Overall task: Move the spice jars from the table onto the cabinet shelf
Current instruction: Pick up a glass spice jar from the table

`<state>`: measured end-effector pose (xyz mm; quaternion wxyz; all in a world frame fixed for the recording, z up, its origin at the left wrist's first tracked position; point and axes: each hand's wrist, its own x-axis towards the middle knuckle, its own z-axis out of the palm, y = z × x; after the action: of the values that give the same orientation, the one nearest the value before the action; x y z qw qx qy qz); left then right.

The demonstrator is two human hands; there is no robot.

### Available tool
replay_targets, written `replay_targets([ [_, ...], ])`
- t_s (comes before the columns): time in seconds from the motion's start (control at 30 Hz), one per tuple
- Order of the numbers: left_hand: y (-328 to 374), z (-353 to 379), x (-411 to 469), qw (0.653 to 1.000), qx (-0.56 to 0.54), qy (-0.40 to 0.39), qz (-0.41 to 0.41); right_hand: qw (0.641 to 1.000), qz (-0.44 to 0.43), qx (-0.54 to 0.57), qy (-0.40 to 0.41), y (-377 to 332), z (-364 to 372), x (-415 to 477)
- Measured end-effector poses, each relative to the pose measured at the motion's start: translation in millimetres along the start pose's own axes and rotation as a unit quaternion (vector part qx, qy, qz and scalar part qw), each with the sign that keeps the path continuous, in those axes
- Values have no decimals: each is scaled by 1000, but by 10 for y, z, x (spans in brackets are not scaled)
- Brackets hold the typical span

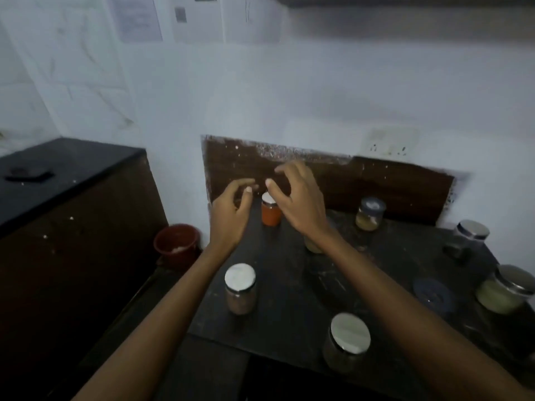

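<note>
Lidded spice jars upright on dark table

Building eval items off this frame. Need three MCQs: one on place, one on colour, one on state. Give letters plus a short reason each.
1. Where on the table does the orange jar stand?
A. near edge, by the person
B. far edge, by the brown wall panel
C. right edge

2. What colour is the bucket left of the table?
A. blue
B. white
C. red

3. What do the left hand and right hand hold?
A. nothing
B. one jar each
C. one lid between them

Answers:
1 B: the jar is at the back of the table, in front of the panel.
2 C: the bucket is plainly reddish-brown.
3 A: both hands hover around the orange jar with fingers loosely curled, gripping nothing.
</note>
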<state>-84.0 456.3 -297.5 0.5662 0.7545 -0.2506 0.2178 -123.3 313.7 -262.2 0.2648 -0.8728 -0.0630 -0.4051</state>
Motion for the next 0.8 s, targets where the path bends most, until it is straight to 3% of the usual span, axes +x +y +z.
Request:
replay_targets([
  [0.1,-407,25,-380,994,72,-64,-55,996,45,0,-72,235,259,-482],
  [0.23,-935,-46,-814,960,169,-165,-150,974,112,-7,-195,438,633,-1055],
  [0.4,-1219,-103,-1151,898,265,-295,-190,901,243,70,-353,558,1105,-1466],
  [0.5,-1300,-122,-1246,880,281,-327,-198,867,310,148,-361,567,1342,-1578],
  [0.6,-1372,-152,-1290,884,267,-334,-192,850,334,200,-356,545,1491,-1618],
  [0.8,-1350,-197,-1297,901,209,-327,-196,869,332,183,-318,522,1642,-1698],
])
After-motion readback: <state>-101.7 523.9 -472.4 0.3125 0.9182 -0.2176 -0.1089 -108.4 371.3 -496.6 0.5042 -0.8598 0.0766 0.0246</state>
